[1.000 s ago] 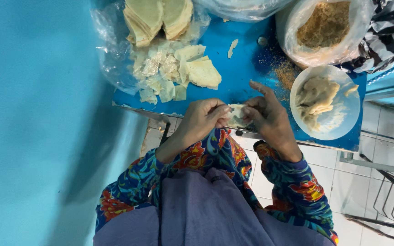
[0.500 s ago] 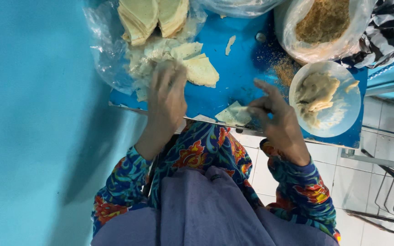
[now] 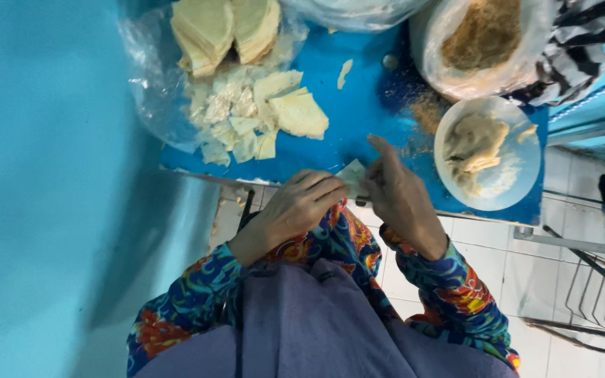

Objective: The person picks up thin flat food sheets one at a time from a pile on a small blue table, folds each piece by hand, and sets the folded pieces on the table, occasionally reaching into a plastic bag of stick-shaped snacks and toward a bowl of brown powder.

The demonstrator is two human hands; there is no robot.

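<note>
Grip: both hands pinch one small pale thin wrapper sheet [image 3: 352, 173]; left hand [image 3: 301, 204] fingers curled on its near-left edge, right hand [image 3: 399, 196] closed on its right edge.
Where: over the near rim of the blue worktop [image 3: 358, 105], between the two hands.
Axis: cannot tell, mostly hidden.
Nearer hand: both touching.
Beside: loose pile of pale cut wrapper pieces [image 3: 253, 112] up-left; white round bowl of beige filling [image 3: 488, 150] right.

A smooth turquoise wall [image 3: 43, 189] is seen left of the hands, lit softly, with a shadow cast along its lower part. White floor tiles [image 3: 568, 280] are seen below and right of the hands. A dark metal rack [image 3: 596, 297] is set on the tiles, far right.
</note>
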